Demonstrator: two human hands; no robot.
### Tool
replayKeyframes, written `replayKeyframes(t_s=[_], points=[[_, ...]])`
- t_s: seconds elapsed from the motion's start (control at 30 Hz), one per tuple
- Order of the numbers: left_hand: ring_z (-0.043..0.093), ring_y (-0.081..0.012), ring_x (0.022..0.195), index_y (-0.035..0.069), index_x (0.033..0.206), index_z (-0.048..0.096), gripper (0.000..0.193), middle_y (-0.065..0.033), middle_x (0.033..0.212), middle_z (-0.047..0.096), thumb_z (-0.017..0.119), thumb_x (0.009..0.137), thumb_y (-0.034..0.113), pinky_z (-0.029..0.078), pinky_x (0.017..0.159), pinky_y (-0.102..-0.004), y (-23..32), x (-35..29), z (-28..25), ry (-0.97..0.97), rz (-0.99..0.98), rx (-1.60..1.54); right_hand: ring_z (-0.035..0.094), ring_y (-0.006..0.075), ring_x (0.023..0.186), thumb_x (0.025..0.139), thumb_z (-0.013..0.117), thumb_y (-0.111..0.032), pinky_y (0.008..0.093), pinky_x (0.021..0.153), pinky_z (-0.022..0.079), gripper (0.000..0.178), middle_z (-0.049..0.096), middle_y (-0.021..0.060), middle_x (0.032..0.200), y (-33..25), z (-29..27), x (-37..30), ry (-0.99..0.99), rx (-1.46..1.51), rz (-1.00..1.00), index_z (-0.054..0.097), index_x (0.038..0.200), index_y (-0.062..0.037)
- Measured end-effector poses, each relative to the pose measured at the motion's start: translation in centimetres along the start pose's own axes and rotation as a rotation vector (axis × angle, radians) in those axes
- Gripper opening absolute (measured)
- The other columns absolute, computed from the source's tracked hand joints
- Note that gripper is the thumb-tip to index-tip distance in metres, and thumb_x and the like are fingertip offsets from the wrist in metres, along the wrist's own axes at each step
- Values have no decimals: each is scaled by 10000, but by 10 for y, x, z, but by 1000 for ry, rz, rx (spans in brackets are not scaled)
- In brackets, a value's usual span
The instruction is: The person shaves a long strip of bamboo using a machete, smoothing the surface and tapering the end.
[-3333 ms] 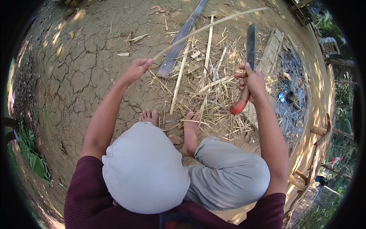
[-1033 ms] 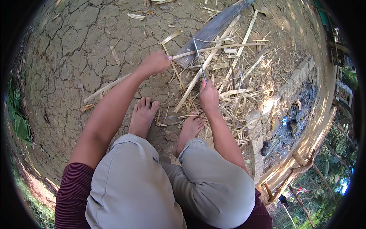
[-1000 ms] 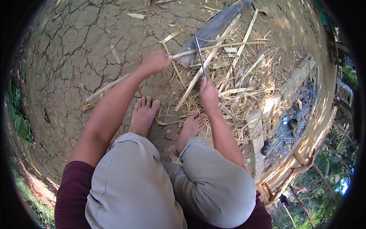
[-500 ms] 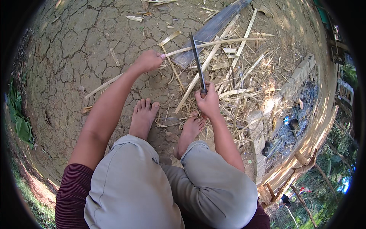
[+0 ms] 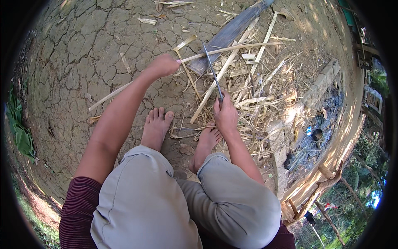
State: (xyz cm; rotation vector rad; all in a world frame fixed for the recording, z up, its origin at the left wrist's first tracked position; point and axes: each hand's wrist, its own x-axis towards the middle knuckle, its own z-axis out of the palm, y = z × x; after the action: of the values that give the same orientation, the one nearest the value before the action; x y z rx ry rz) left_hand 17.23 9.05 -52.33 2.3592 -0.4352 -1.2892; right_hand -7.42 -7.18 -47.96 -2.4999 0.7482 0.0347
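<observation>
Two bare hands are at work over cracked earth [image 5: 91, 45], each with one thing. The left hand [image 5: 166, 65] is closed, fingers curled tight, around one pale strip [image 5: 244, 46], which runs from that fist out to the right, over the end of one dark plank [image 5: 236, 33] on the ground. A second pale length shows on the far side of the left forearm, and it looks like the other end of the same strip. The right hand [image 5: 226, 114] is wrapped round the handle of one long knife [image 5: 214, 75], its single narrow blade pointing up and away, tilted a little left. The blade crosses the strip just right of the left hand; whether the edge touches it I cannot tell. Below the knife and strip, two straight long slats lie slantwise on the ground, one nearer [image 5: 227, 66] and one farther right [image 5: 265, 35]. Around and right of them spreads one heap of shavings [image 5: 265, 124], too tangled to count. Two bare feet rest near the heap, the left [image 5: 156, 126] on earth, the right [image 5: 207, 141] at its edge. Farther right are one row of blocks [image 5: 321, 85] and one patch of grey ash [image 5: 325, 116] with one small blue scrap [image 5: 309, 130].
</observation>
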Motion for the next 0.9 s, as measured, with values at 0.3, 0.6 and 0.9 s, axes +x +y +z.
replayKeyframes(t_s=[0.3,0.6,0.9], points=[[635,-426,984,-57,957,691,495,-277,1012,667,486,943,393,485,873,-482,1,-7,-6,-14,37,7,631,230,543,924,656,-193,316,513,495,277,628,132,679,-44,-60,22,290,343,-247,563,1059,31],[635,-435,990,-60,1004,682,500,-265,1036,671,486,949,396,492,864,-492,4,-8,-4,3,20,79,641,470,678,977,519,-324,552,633,508,344,645,264,715,15,16,13,-141,-188,141,518,946,19],[486,-302,632,-9,781,568,451,-139,675,566,472,1005,370,407,631,-439,-31,1,24,123,183,-71,541,231,463,974,567,-313,390,495,419,350,538,97,533,8,-4,3,-71,261,303,555,813,-3]])
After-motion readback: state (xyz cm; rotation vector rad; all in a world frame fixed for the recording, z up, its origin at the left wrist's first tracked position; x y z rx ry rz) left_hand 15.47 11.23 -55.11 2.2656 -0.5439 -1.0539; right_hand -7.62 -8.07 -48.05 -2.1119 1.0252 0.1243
